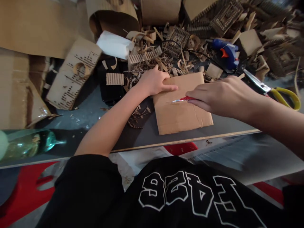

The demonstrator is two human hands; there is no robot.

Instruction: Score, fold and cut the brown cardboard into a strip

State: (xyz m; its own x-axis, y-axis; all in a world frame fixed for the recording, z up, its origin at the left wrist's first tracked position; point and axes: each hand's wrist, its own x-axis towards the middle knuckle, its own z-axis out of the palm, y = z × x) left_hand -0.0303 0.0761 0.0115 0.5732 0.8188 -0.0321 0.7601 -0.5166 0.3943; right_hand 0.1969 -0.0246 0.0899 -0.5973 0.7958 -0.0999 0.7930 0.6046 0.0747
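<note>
A flat square of brown cardboard (175,117) lies near the table's front edge. At its upper left corner my left hand (154,80) holds it, thumb stretched across the top face and the other fingers bent at the far edge. My right hand (218,95) is closed around a craft knife (186,98) with a red handle. The knife's thin metal blade points left, low over the middle of the cardboard; whether its tip touches the surface I cannot tell.
Behind the cardboard lie heaped cardboard scraps (152,55). A blue glue gun (225,53) and yellow-handled scissors (285,95) lie right. To the left are a white roll (115,44), a black object (110,90), a marked cardboard strip (73,74) and a green bottle (30,144).
</note>
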